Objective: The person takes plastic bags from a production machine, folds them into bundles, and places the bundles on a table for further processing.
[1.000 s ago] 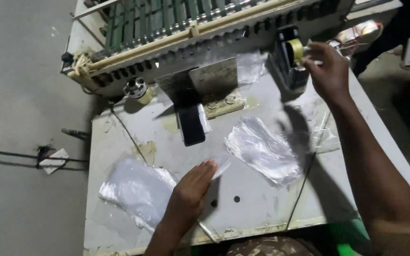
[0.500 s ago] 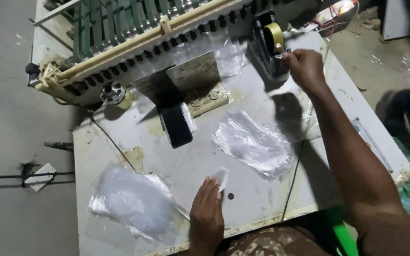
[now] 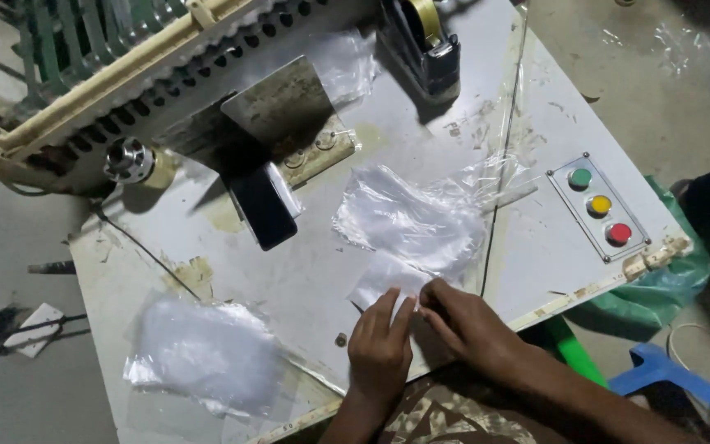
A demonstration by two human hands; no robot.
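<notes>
both hands meet at the tabletop's [image 3: 306,279] near edge: left hand [image 3: 381,345] lies flat on a small clear plastic bag [image 3: 381,284], right hand [image 3: 462,322] pinches its edge, beside a bag pile [image 3: 408,218].

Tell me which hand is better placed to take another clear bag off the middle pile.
Right. The right hand lies directly below the middle pile of clear bags; the left hand sits farther left, fingers on the small bag.

Left hand [image 3: 381,349] and right hand [image 3: 463,325] press a small clear bag [image 3: 384,282] on the white table [image 3: 306,271].
</notes>
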